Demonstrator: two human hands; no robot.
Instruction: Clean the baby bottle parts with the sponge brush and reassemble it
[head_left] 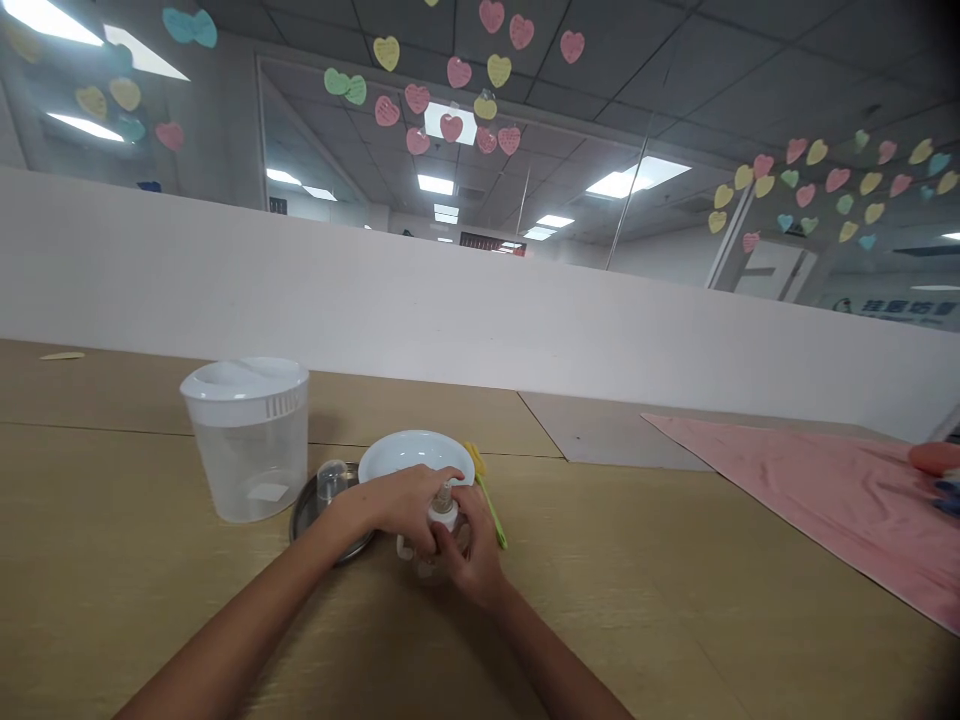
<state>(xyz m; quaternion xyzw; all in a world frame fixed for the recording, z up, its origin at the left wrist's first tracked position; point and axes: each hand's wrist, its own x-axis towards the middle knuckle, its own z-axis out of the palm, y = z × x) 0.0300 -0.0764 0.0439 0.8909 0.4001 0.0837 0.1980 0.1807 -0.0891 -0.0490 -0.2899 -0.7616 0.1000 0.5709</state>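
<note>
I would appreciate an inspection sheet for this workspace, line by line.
Surface: tan tabletop, pink cloth at right.
Job's things: white-collared bottle, partly hidden by the hands; white bowl just beyond; clear cup on dark tray; lidded bucket; yellow-headed, green-handled tool.
Clutter: pale flat scrap, far left.
Grippers: left hand and right hand, fingers on the bottle.
Cables: nothing seen.
Surroundings: low white wall, heart-shaped notes above.

The tray (302, 518) lies between bucket (251, 455) and bowl (409, 452), the bottle (443, 514) before the bowl.
</note>
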